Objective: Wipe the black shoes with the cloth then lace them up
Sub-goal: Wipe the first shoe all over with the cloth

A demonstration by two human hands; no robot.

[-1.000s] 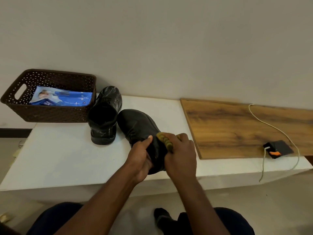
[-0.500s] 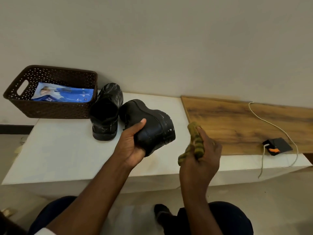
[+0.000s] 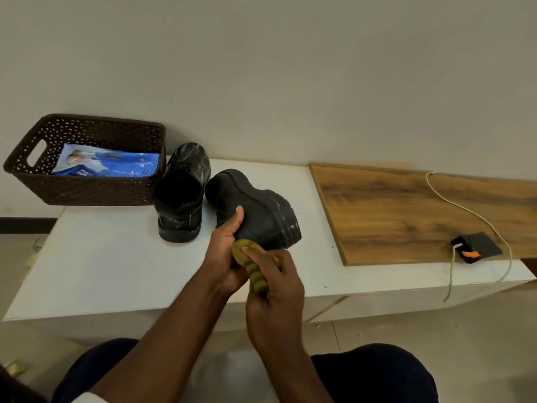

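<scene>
On the white table (image 3: 116,257) the second shoe (image 3: 181,196) stands waiting, the left hand (image 3: 225,257) grips the tilted black shoe (image 3: 255,210), and the right hand (image 3: 276,292) clutches the green cloth (image 3: 252,266) at its heel: wiping seems underway, next more strokes, lacing later.

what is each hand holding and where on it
Left hand grips the tilted black shoe by its heel end, thumb on the side. Right hand clutches the bunched cloth.

Soft, even indoor light; faint shadows, wide-angle bending at edges.
</scene>
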